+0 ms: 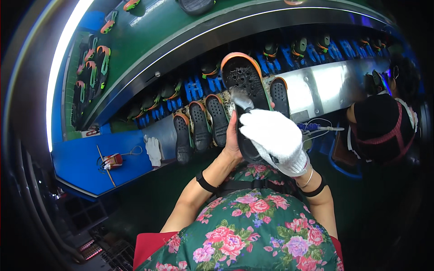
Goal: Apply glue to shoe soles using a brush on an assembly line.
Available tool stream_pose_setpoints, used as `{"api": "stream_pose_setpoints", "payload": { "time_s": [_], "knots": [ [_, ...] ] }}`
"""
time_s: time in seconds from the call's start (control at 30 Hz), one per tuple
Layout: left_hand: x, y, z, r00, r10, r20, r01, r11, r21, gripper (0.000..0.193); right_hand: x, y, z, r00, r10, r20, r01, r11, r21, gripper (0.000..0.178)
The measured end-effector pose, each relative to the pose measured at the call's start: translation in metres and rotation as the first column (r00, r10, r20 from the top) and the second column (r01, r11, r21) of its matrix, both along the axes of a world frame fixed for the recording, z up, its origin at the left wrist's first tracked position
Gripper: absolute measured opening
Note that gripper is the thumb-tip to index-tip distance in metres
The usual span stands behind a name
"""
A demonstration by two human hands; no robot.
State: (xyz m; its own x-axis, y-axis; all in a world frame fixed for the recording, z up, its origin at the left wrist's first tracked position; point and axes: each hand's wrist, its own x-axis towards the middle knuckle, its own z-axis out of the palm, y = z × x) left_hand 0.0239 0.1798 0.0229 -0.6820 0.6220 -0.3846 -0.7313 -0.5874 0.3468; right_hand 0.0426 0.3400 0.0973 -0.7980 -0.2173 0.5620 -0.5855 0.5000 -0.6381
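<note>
A black clog sole (247, 81) with small holes and an orange rim is held up in front of my chest. My left hand (232, 135), bare, grips it along its left edge; some fingertips show at the right edge. My right hand (273, 135), in a white knitted glove, is closed round a brush (243, 100). The brush's pale bristles lie against or just over the sole's left middle; its handle is mostly hidden by the glove. Beside the held sole, similar black soles (199, 124) lean in a row on the left, with one more sole (279, 95) on the right.
Behind the metal ledge (312, 90), clog parts sit among blue holders (194, 88). A green conveyor (167, 31) carries more clogs at upper left. The blue tabletop (77, 158) bears a red container (112, 161), a stick and a white glove (153, 151). Another person (384, 126) is at right.
</note>
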Motion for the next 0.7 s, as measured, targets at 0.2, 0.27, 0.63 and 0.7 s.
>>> {"api": "stream_pose_setpoints", "payload": {
  "time_s": [0.2, 0.27, 0.63, 0.7],
  "knots": [
    [-0.009, 0.001, -0.009, 0.982, 0.182, 0.058, -0.189, 0.972, 0.142, 0.095, -0.008, 0.005, -0.005, 1.000, 0.009, 0.022, -0.005, 0.984, -0.177, 0.027],
    [-0.015, 0.007, -0.002, 0.991, 0.132, 0.017, -0.133, 0.969, 0.207, 0.099, 0.003, 0.003, -0.010, 0.996, 0.025, 0.091, -0.014, 0.993, -0.115, 0.029],
    [-0.034, 0.017, -0.003, 0.994, 0.108, -0.016, -0.086, 0.863, 0.497, 0.102, 0.011, -0.001, -0.022, 0.987, 0.140, 0.074, -0.126, 0.978, -0.168, 0.037],
    [-0.040, 0.016, -0.010, 0.995, 0.099, 0.006, -0.088, 0.859, 0.504, 0.101, 0.012, -0.007, -0.020, 0.992, 0.094, 0.084, -0.071, 0.967, -0.243, 0.027]
  ]
}}
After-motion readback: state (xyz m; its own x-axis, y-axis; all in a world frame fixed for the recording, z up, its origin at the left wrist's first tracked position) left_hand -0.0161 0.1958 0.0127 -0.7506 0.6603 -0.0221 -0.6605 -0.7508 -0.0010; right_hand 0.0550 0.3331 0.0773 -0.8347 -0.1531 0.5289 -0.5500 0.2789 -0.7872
